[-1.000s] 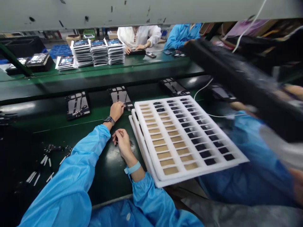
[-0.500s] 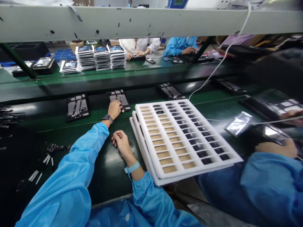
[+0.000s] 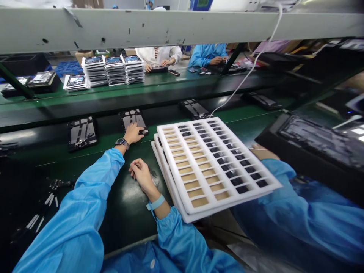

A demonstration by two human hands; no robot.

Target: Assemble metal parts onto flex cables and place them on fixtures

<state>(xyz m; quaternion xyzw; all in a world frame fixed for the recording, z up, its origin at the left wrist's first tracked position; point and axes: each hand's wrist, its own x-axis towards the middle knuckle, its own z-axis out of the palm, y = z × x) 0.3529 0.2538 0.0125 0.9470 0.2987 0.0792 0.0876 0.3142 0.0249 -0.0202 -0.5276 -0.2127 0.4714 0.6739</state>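
The head camera looks down and forward, fairly close, it seems, over a workbench (image 3: pixel 127 212).

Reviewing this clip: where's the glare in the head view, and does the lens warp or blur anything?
In the head view, glare shines off the green conveyor belt just below the right hand; the wide lens visibly bends the pale overhead beam toward the frame edges; the white foam tray looks sharp.

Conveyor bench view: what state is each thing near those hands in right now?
Left hand: spread, on a black-framed panel.
Right hand: fingers curled, low over the green conveyor belt.
White foam trays: stacked, top cells showing tan and black.
Device stacks: three piles, lying flat.
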